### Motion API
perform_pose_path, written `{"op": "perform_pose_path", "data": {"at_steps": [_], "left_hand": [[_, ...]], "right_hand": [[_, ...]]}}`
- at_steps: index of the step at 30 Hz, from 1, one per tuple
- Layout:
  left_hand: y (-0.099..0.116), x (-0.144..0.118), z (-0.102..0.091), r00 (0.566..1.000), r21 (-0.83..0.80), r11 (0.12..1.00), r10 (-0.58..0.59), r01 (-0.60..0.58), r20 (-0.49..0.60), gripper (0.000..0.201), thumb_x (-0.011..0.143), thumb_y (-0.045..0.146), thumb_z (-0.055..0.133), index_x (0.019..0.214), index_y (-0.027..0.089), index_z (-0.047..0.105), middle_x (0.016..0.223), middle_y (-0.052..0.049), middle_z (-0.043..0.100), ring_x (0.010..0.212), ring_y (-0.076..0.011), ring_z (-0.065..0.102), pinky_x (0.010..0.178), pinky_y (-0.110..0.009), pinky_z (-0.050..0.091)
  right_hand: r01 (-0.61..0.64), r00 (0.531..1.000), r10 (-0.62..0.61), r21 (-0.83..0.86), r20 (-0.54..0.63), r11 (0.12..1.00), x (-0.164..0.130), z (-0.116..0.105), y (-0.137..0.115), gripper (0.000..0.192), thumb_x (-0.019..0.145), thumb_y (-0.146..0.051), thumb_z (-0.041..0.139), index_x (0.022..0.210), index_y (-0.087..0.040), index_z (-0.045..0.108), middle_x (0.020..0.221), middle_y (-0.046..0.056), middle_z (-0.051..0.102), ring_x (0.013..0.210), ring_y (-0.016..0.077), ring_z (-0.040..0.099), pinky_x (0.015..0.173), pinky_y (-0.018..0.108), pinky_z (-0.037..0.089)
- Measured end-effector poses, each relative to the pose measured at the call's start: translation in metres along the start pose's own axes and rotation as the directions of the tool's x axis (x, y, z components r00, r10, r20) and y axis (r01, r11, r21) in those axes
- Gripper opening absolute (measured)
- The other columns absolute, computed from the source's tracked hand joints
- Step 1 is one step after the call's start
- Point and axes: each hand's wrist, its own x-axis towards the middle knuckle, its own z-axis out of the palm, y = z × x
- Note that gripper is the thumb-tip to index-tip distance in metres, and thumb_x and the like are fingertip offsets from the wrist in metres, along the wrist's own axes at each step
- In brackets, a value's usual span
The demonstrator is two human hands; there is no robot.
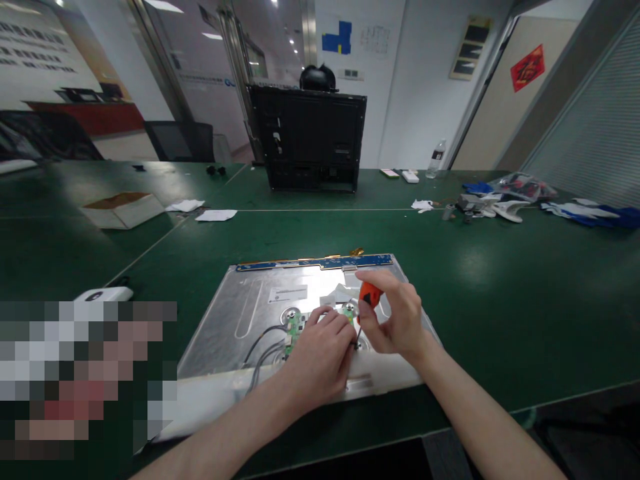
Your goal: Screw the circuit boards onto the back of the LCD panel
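Observation:
A silvery display panel (pixel 235 300) lies back side up on the table, with a blue strip board (pixel 330 262) along its far edge. Over the small green circuit board (pixel 293 327) near its middle, my left hand (pixel 325 343) is closed, fingers bent down on the board and covering much of it. The thumb is hidden. My right hand (pixel 400 313) grips the orange handle of a screwdriver (pixel 370 293) between thumb and fingers. Its shaft points down to the board's right end, beside my left fingertips. Dark cables (pixel 265 343) run from the board's left side.
Beyond the panel stands a black monitor housing (pixel 310 140). An open carton (pixel 123 210) and papers (pixel 216 215) lie on the left of the green table (pixel 500 300). Gloves (pixel 590 210), small parts and a bottle (pixel 437 160) are at the right back. A blurred-out patch covers the lower left.

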Motion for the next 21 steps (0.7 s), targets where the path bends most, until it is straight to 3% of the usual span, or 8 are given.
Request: {"op": "perform_pose_path", "data": {"at_steps": [7, 11, 16, 21], "left_hand": [[0.0008, 0.0, -0.001, 1.0, -0.007, 1.0, -0.016, 0.016, 0.023, 0.016, 0.086, 0.014, 0.05, 0.093, 0.018, 0.064, 0.095, -0.008, 0.068, 0.098, -0.0264, 0.059, 0.102, -0.047, 0.037], [0.0014, 0.0006, -0.0013, 0.999, 0.008, 1.0, -0.016, 0.016, 0.029, 0.013, 0.086, 0.013, 0.051, 0.088, 0.017, 0.063, 0.092, -0.008, 0.067, 0.095, -0.0253, 0.059, 0.101, -0.046, 0.036], [0.0021, 0.0013, -0.0019, 1.0, 0.028, 1.0, -0.008, 0.007, 0.025, 0.013, 0.085, 0.012, 0.049, 0.078, 0.019, 0.058, 0.087, -0.006, 0.064, 0.086, -0.0234, 0.057, 0.1, -0.045, 0.037], [0.0009, 0.0009, -0.0007, 1.0, 0.03, 1.0, 0.0, 0.0, 0.014, 0.011, 0.083, 0.011, 0.049, 0.079, 0.019, 0.056, 0.086, -0.006, 0.063, 0.085, -0.0231, 0.057, 0.1, -0.045, 0.037]], "right_hand": [[-0.016, 0.999, 0.014, -0.065, -0.039, 0.998, -0.0003, 0.0015, 0.0026, 0.025, 0.088, -0.023, 0.057, 0.111, -0.021, 0.05, 0.069, -0.004, 0.057, 0.054, 0.0111, 0.054, 0.051, 0.022, 0.045], [-0.055, 0.998, 0.054, 0.055, 0.021, 0.997, -0.0002, -0.0018, 0.0051, 0.026, 0.094, -0.031, 0.045, 0.116, -0.019, 0.052, 0.071, -0.001, 0.059, 0.055, 0.0116, 0.053, 0.051, 0.024, 0.046], [-0.205, 0.978, 0.187, 0.263, 0.091, 0.943, -0.0023, -0.003, 0.0076, 0.035, 0.097, -0.033, 0.034, 0.123, -0.019, 0.054, 0.075, 0.001, 0.062, 0.06, 0.0142, 0.058, 0.054, 0.027, 0.048], [-0.238, 0.97, 0.217, 0.245, 0.112, 0.94, -0.0015, -0.0035, 0.0065, 0.033, 0.093, -0.022, 0.039, 0.123, -0.02, 0.055, 0.08, 0.002, 0.064, 0.062, 0.013, 0.059, 0.055, 0.026, 0.05]]}}
